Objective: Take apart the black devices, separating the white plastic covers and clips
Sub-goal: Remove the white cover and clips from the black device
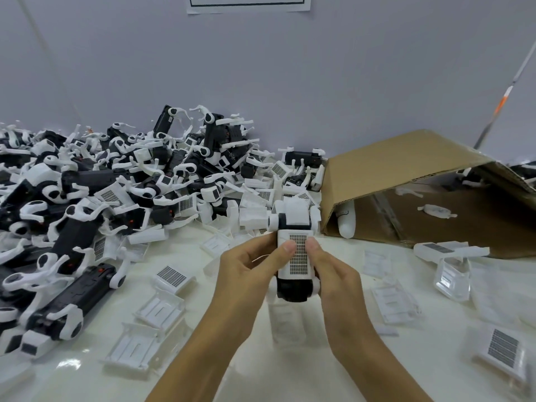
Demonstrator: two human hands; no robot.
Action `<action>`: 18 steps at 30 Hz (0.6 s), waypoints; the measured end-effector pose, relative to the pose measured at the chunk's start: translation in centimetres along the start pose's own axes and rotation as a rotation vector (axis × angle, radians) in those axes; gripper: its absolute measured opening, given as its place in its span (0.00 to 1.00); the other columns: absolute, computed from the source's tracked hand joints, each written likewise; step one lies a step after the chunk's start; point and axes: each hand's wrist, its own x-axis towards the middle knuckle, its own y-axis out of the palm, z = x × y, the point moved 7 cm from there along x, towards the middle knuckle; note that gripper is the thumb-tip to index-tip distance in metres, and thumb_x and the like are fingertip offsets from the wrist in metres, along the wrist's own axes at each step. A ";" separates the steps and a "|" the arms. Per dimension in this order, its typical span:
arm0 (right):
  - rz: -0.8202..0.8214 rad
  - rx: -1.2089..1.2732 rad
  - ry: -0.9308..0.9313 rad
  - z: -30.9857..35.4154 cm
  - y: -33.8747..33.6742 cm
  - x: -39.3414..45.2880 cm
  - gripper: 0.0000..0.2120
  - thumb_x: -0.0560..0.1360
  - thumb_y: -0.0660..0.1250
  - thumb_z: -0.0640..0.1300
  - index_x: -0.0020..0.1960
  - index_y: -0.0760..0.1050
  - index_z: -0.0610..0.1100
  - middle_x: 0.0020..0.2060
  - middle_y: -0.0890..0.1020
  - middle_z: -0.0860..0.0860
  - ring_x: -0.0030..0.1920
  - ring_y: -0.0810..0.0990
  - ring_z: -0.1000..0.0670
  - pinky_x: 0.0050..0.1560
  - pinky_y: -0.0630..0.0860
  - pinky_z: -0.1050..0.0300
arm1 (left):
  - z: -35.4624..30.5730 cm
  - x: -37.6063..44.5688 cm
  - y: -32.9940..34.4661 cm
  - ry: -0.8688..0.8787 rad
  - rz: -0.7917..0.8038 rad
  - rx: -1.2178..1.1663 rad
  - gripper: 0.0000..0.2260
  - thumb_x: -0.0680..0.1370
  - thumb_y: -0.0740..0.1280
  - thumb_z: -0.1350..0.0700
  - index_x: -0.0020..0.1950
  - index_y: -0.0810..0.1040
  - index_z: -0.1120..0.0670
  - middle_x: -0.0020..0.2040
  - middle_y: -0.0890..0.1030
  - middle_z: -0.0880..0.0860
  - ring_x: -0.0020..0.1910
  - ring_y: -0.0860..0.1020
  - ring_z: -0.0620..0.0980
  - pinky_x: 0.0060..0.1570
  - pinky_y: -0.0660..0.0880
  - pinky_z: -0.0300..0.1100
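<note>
I hold one black device [292,290] upright above the white table, between both hands. A white plastic cover [298,264] with a grey grid label lies over its front, and white clips [293,217] stick out at its top. My left hand [246,269] grips the device's left side, its thumb pressing on the label. From the right, my right hand [333,274] grips the other side with its thumb on the cover's edge. A big heap of black devices with white clips [116,184] fills the left and back of the table.
Loose white covers [158,310] and clear trays [452,275] lie scattered over the table [203,358] around my arms. A brown cardboard box [412,181] lies on its side at the right, with a few white parts inside. A grey wall stands behind.
</note>
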 end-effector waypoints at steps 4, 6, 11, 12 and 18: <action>-0.127 -0.209 -0.215 1.1 -0.6 -0.4 0.17 0.75 0.63 0.60 0.38 0.83 0.51 0.35 0.84 0.52 0.38 0.84 0.55 0.36 0.78 0.66 | 0.0 -0.1 0.2 0.025 0.004 -0.029 0.12 0.71 0.74 0.52 0.53 0.87 0.51 0.52 0.87 0.56 0.53 0.85 0.56 0.50 0.83 0.45; -0.130 -0.187 -0.188 0.9 -0.7 -0.4 0.17 0.73 0.64 0.61 0.39 0.84 0.51 0.37 0.85 0.51 0.40 0.85 0.54 0.37 0.79 0.65 | 0.1 0.0 0.3 0.009 0.010 -0.018 0.12 0.71 0.73 0.51 0.53 0.87 0.51 0.52 0.87 0.55 0.53 0.85 0.55 0.51 0.82 0.46; -0.072 -0.137 -0.172 1.0 0.0 -0.7 0.13 0.71 0.66 0.59 0.48 0.85 0.55 0.42 0.86 0.52 0.47 0.85 0.51 0.46 0.81 0.57 | 0.2 0.1 0.2 -0.016 0.048 -0.020 0.12 0.75 0.73 0.52 0.57 0.86 0.52 0.55 0.86 0.55 0.57 0.84 0.55 0.58 0.80 0.50; -0.082 -0.149 -0.197 1.3 0.0 -0.8 0.13 0.71 0.66 0.59 0.47 0.86 0.55 0.41 0.85 0.51 0.46 0.84 0.49 0.47 0.81 0.54 | -0.1 0.2 0.1 0.001 0.061 -0.020 0.10 0.75 0.74 0.53 0.56 0.86 0.51 0.54 0.86 0.55 0.57 0.84 0.54 0.58 0.81 0.49; 0.013 -0.120 -0.151 1.5 0.7 -0.9 0.14 0.73 0.66 0.56 0.53 0.85 0.55 0.49 0.86 0.52 0.52 0.84 0.53 0.49 0.81 0.59 | 0.0 0.2 -0.2 -0.025 -0.002 -0.104 0.14 0.73 0.75 0.53 0.57 0.86 0.54 0.54 0.86 0.56 0.55 0.85 0.54 0.58 0.81 0.51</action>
